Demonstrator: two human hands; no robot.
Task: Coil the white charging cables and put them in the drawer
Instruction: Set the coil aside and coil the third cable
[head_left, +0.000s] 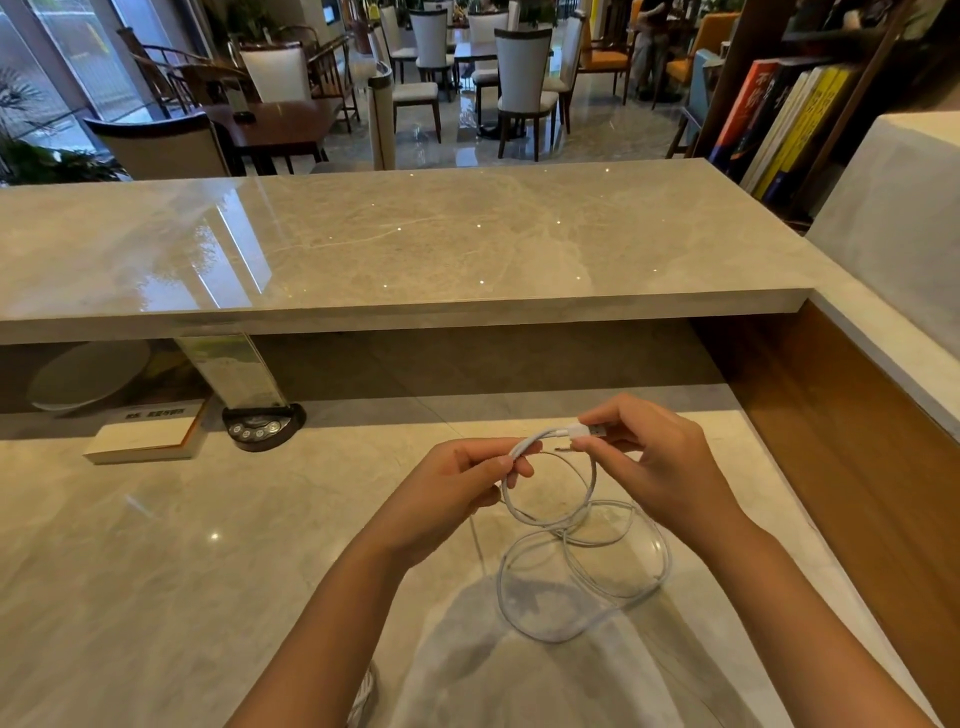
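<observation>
A white charging cable hangs between both hands above the lower marble desk. My left hand pinches the cable where a small loop begins. My right hand holds the USB plug end between thumb and fingers. The remaining cable droops in loose loops below the hands, down over my light clothing. No drawer is in view.
A raised marble counter runs across in front. On the lower desk at the left lie a white book, a round black device with buttons and a clear sign holder. A wooden side panel stands on the right.
</observation>
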